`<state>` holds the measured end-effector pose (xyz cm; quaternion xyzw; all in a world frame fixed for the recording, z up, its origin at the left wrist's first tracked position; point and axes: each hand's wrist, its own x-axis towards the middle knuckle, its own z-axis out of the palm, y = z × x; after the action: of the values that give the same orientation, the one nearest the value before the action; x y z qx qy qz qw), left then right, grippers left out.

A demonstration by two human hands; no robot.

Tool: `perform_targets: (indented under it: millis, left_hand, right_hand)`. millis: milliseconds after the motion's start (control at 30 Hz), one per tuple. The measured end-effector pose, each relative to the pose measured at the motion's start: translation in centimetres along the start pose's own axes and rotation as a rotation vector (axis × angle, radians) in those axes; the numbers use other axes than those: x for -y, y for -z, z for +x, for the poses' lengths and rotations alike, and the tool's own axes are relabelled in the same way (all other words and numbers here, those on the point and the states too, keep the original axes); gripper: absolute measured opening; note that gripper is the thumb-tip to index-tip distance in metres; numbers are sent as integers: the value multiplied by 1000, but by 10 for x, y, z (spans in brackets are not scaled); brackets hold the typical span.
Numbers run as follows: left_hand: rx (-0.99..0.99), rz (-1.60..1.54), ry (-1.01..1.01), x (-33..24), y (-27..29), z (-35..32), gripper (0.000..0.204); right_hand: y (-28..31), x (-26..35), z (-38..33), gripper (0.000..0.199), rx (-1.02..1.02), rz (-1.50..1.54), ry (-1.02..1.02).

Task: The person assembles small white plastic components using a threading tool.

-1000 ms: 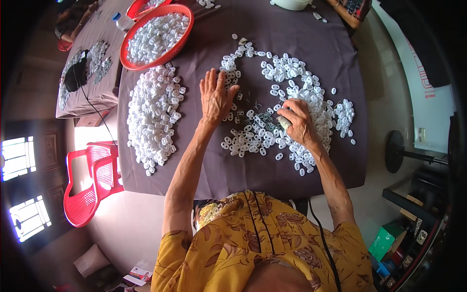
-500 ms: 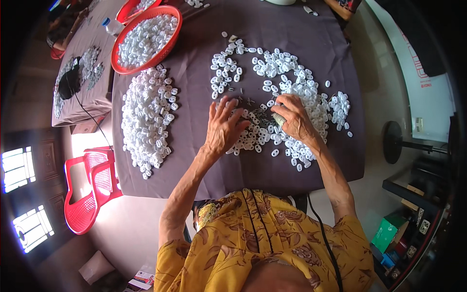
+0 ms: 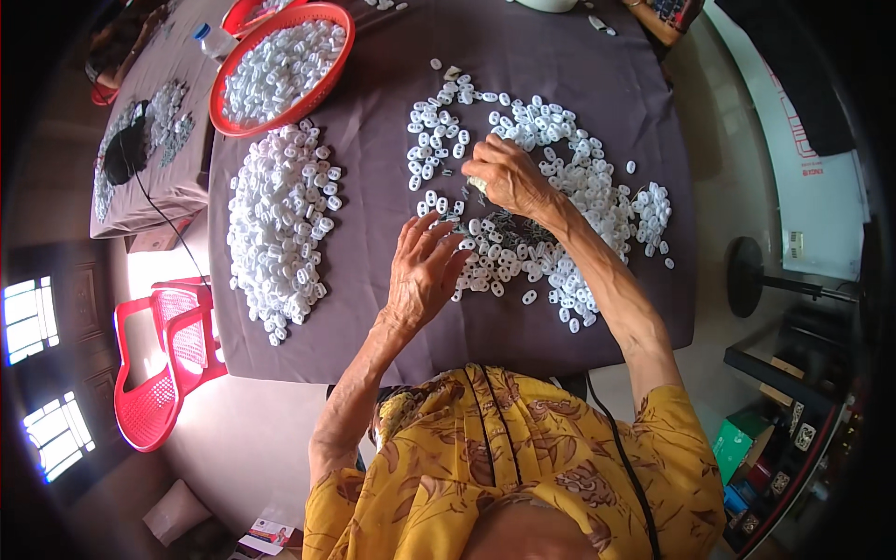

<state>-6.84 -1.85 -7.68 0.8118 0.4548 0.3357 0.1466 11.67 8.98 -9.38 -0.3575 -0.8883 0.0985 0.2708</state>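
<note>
My right hand [image 3: 511, 177] is closed around a small pale, yellowish-green thing [image 3: 477, 184], mostly hidden by the fingers, above the middle of the table. My left hand [image 3: 420, 275] rests lower and to the left, its fingers spread and holding nothing, at the edge of a pile of small white oval plastic pieces with two holes [image 3: 490, 266]. Small grey metal pins [image 3: 513, 229] lie heaped between the hands. A larger heap of white oval pieces [image 3: 597, 205] spreads under my right forearm, and a looser cluster [image 3: 431, 131] lies beyond.
On the left is a long heap of white pieces [image 3: 280, 224], with a full red plastic basket [image 3: 342, 79] behind it. A bottle [image 3: 215, 42] stands beside the basket. Another person's arm [image 3: 653, 21] shows at the far right. A red chair [image 3: 154, 401] stands left of the table.
My right hand has moved left and away from me, from the right-hand heap toward the middle, still gripping the pale thing. My left hand has drawn slightly nearer to me.
</note>
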Motion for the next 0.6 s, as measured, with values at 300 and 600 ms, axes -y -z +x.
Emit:
perform_targets:
  millis: [300, 600]
  left_hand:
    - [-80, -139, 287, -3, 1, 21, 17]
    - [-15, -1036, 765, -10, -16, 47, 18]
  right_hand:
    - [7, 4, -5, 8, 11, 153, -74]
    - [51, 42, -11, 19, -6, 144, -44]
